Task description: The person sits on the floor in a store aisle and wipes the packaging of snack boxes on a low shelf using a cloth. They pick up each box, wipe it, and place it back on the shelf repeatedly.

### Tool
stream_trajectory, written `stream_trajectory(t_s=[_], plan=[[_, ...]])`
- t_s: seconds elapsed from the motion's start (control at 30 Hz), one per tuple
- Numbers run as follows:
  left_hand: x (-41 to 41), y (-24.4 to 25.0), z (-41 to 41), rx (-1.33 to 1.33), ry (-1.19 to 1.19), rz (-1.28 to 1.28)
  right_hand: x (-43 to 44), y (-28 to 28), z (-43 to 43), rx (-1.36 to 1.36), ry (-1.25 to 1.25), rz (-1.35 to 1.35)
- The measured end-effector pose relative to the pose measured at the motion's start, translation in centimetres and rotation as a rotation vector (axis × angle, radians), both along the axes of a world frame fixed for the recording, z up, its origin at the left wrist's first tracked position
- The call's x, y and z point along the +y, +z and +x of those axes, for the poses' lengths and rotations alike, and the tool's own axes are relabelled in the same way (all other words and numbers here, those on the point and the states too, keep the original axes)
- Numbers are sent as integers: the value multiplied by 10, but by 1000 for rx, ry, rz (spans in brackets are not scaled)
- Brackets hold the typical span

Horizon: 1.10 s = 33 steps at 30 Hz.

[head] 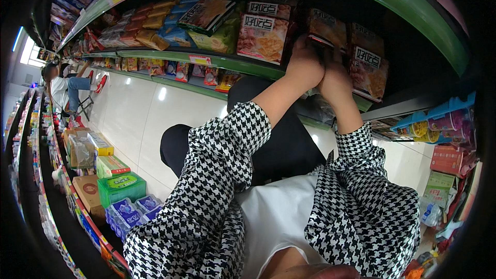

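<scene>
Both hands reach into a green-edged shelf (240,59) of packaged snacks, close together with the wrists nearly touching. My left hand (306,64) is at the lower left corner of a biscuit pack (328,27) with a red edge. My right hand (336,73) is just below that same pack, its fingers in shadow. Whether either hand grips the pack is hidden. Left of my hands, matching biscuit packs (262,38) stand in a row, one behind another. More of the same kind, another biscuit pack (369,71) in front, stand to the right.
A dark pack (207,13) lies tilted on green packs (217,37). Bagged snacks (157,66) fill the shelf below. Across the aisle are shrink-wrapped bottles (131,211) and a green box (121,188). A person (62,89) sits farther off. Blue-trimmed cups (438,124) hang at right.
</scene>
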<state>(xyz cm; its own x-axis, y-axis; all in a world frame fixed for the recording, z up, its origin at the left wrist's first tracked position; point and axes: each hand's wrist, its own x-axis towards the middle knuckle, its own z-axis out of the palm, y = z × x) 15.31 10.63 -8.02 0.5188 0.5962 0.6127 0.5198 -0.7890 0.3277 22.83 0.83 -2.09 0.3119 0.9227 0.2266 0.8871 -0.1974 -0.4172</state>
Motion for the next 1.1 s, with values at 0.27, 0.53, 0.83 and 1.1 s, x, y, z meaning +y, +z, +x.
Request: stream_trajectory(t_s=[0.27, 0.53, 0.83, 1.1], plan=[[-32, 66, -23, 207, -75, -14, 5, -23, 10, -174, 49, 181], [-56, 89, -32, 151, -89, -164, 1, -8, 3, -160, -20, 97], [-70, 99, -42, 79, -165, -110, 3, -13, -3, -123, -45, 321], [-88, 113, -84, -99, -204, 57, -17, 25, -18, -179, 65, 429]])
